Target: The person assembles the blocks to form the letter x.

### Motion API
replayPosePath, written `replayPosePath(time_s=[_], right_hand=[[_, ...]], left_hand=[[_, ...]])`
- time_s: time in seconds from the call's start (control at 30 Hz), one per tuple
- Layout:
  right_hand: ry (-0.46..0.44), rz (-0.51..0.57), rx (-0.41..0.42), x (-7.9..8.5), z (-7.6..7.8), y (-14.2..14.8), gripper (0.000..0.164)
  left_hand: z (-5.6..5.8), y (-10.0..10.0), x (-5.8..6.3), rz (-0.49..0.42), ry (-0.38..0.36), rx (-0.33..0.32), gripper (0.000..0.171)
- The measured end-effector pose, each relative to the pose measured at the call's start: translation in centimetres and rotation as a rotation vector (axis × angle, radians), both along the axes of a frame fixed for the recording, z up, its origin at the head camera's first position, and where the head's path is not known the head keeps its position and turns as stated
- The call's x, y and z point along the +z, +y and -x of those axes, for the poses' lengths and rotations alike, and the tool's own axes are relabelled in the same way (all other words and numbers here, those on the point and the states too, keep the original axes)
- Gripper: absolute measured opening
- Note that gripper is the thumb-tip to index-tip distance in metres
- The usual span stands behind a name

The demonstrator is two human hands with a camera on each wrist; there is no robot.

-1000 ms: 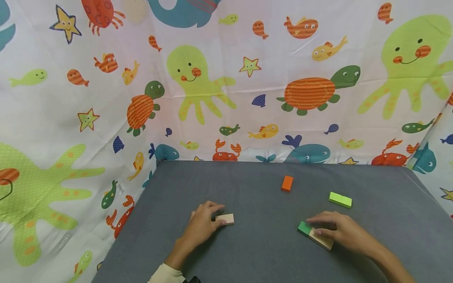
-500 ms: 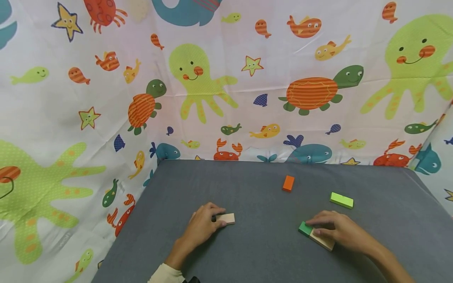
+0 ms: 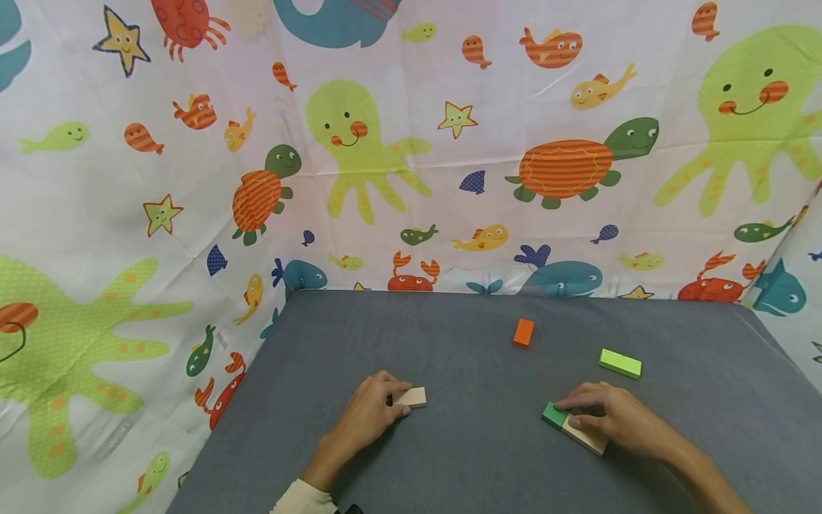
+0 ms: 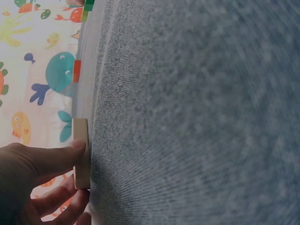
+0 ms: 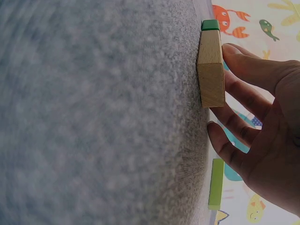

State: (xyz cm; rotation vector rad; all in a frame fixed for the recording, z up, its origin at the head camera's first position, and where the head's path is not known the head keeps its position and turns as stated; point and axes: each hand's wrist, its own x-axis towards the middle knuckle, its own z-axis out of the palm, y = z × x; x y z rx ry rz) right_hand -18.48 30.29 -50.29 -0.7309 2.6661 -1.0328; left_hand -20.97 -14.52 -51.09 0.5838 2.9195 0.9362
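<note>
In the head view, my left hand [image 3: 370, 408] pinches a small plain wooden block [image 3: 414, 397] on the grey table. The left wrist view shows the thumb on the near side of this wooden block [image 4: 81, 161], with fingers behind it. Farther right, my right hand [image 3: 616, 417] holds a second plain wooden block [image 3: 586, 437], thumb on it and fingers along the far side. A green block [image 3: 554, 415] lies end to end against that block, an index fingertip over it. From the right wrist, the wooden block [image 5: 211, 70] appears flat on the cloth with the green block beyond.
An orange block [image 3: 523, 333] lies farther back on the grey table [image 3: 475, 457]. To its right is a lime-green block [image 3: 620, 363], just beyond my right hand. A white curtain [image 3: 411, 214] with printed sea animals hangs behind the table and on the left.
My left fingers have closed in on the plain wooden block, narrowing the gap beside it. My right hand and the blocks beside it have hardly moved.
</note>
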Motion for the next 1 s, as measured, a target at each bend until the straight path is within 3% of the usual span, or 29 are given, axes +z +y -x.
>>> replayPosePath(time_s=[0.53,1.0], right_hand=[[-0.016,-0.023,-0.029,0.04,-0.15,0.01,0.026],[-0.005,-0.025,-0.023,-0.04,-0.1,-0.04,0.025]], left_hand=[[-0.21,0.18,0.05,0.025,0.03,-0.004,0.037],[-0.6,0.63,0.52,0.021,0.046,0.05,0.034]])
